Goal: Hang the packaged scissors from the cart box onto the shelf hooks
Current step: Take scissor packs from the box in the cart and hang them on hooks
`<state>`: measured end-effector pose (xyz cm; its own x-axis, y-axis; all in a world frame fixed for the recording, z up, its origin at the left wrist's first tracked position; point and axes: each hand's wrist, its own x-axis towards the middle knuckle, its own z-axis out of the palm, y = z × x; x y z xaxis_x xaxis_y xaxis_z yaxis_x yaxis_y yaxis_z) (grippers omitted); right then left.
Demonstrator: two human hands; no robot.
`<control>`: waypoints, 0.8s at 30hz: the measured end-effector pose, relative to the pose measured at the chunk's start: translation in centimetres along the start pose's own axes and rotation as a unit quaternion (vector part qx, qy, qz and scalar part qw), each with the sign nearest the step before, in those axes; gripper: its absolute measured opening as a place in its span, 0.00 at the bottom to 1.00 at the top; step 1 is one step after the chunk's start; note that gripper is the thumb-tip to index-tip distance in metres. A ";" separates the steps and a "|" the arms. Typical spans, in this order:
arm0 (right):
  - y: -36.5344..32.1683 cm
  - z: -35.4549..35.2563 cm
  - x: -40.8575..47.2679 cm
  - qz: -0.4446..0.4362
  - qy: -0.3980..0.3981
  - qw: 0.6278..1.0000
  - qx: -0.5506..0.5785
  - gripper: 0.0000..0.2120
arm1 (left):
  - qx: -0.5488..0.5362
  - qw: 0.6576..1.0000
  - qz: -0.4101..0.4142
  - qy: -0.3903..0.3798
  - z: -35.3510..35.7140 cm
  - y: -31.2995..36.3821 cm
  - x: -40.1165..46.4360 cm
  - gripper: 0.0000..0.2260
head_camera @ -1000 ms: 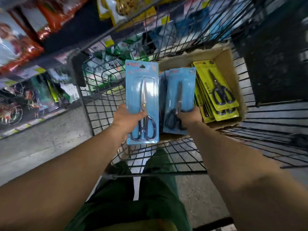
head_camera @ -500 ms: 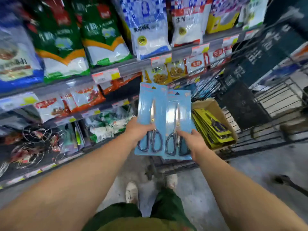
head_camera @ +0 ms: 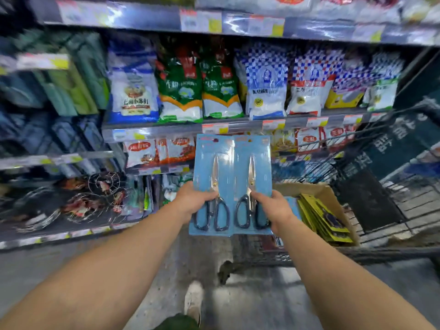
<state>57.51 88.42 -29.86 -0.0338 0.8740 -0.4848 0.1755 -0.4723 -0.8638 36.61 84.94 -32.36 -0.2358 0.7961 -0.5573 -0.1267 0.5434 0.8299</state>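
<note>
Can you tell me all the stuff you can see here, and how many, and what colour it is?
blue scissors packs: two, blue card with dark-handled scissors, held up side by side in front of the shelves
yellow scissors packs: a stack, count unclear, yellow, in the cardboard box
cardboard box: one, brown, in the cart at right
cart: one, dark wire, right side
shelves: several rows, grey with price labels, behind the packs
bags on the shelves: many, blue, green, white and red; too blurred to count
shoe: one, pale, on the floor below
left hand: one, grips the left blue pack near its bottom
right hand: one, grips the right blue pack near its bottom
</note>
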 end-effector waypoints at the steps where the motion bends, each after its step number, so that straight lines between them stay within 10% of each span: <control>1: 0.0 0.9 -0.6 -0.004 -0.014 1.000 -0.003 0.13 | -0.009 1.000 -0.001 0.010 -1.2 -0.5 -0.7 0.12; 24: -4.0 49.6 -15.5 -0.110 -0.270 0.952 -0.092 0.12 | -0.139 0.951 0.066 0.268 -50.4 -4.4 -14.1 0.17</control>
<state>8.51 71.09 -25.69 -0.5812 0.7404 -0.3376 0.2728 -0.2136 -0.9381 -8.06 57.88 -26.78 -0.7151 0.5620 -0.4157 -0.2949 0.2967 0.9083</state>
